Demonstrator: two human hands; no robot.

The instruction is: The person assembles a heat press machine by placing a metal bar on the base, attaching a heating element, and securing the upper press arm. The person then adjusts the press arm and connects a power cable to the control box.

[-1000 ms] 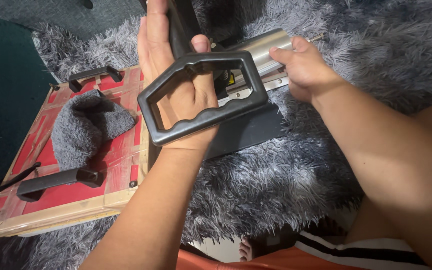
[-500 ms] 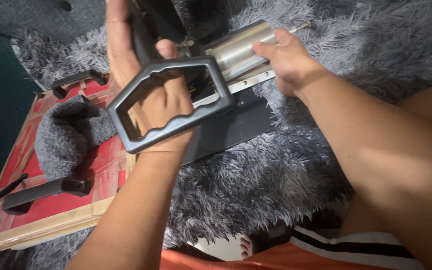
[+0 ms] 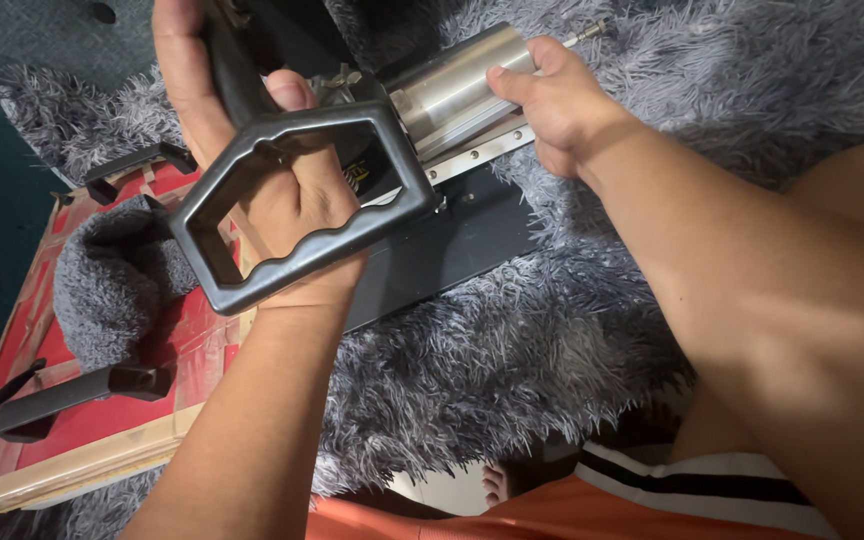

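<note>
Brushed-steel cylinder (image 3: 462, 85) under right hand (image 3: 562, 105) — left hand (image 3: 252, 150) fingers clamped round matte black handle (image 3: 297, 205).

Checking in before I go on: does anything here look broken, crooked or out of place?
Nothing looks broken. One oddity: a grey fuzzy cloth lies bunched on the red board, half covering it. The left hand grips the tool's black handle; the right hand steadies its metal cylinder.

The light is soft and even. The silver tube (image 3: 457, 85) shines a bit. Shadows are gentle. The top corners look dark. Everything looks sharp.
</note>
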